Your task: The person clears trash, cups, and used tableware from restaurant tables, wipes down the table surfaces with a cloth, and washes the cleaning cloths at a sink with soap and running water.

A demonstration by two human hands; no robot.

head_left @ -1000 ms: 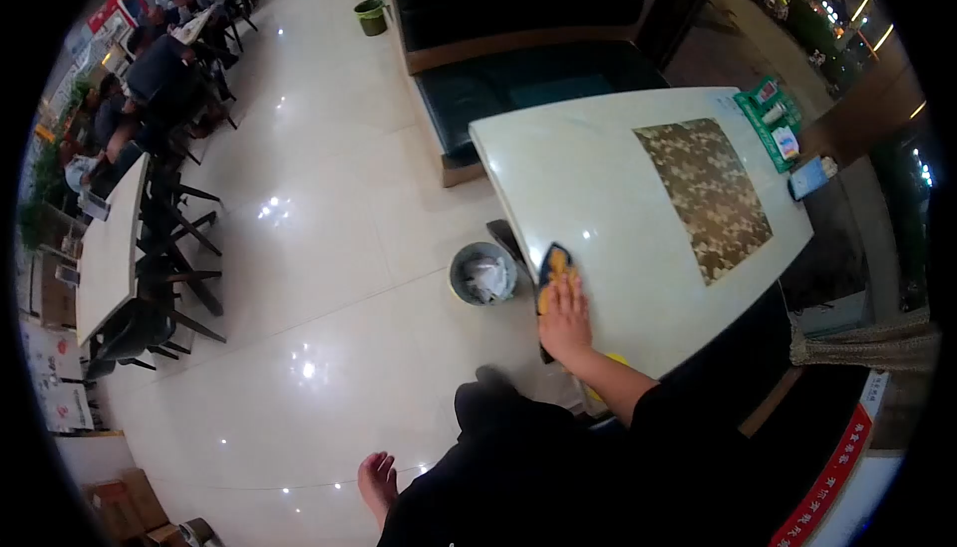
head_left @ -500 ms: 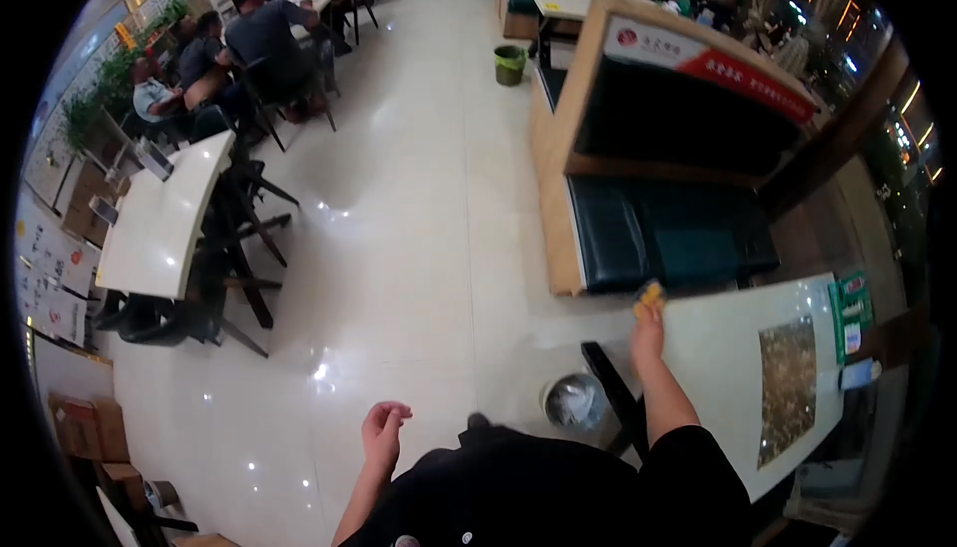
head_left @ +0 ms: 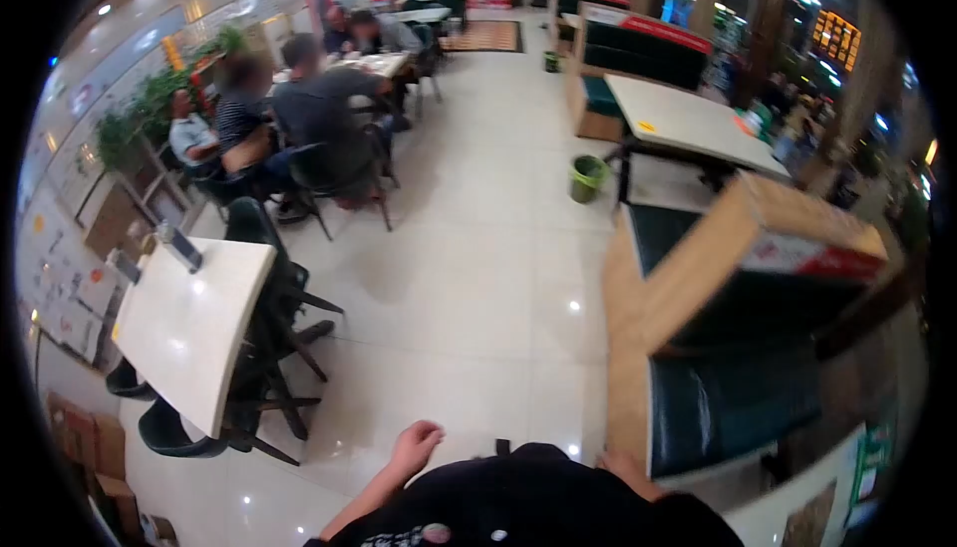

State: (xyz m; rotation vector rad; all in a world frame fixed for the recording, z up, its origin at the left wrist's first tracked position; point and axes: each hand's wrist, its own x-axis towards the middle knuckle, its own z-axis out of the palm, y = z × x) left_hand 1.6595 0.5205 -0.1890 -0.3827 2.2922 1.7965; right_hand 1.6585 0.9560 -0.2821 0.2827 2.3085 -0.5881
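Observation:
My left hand [head_left: 417, 444] hangs in front of my body over the tiled floor. Its fingers are curled together, and nothing shows in them. Low at my right side, my right hand [head_left: 626, 469] is close to the wooden end of the booth bench. My dark shirt and motion blur hide most of its fingers, so I cannot see what it holds. At the lower right is a pale table [head_left: 758, 509] with a brown patterned panel [head_left: 812, 517] on its top.
A booth bench [head_left: 728, 408] with a dark green seat stands on my right. To the left is a white table [head_left: 194, 323] with dark chairs. Several people sit around a farther table. A green bin [head_left: 588, 178] stands beside the aisle floor [head_left: 478, 238].
My view has tilted up and moved forward along the aisle. My right hand, which held a yellow cloth-like thing over the near table, has dropped to my side. That yellow thing is out of sight.

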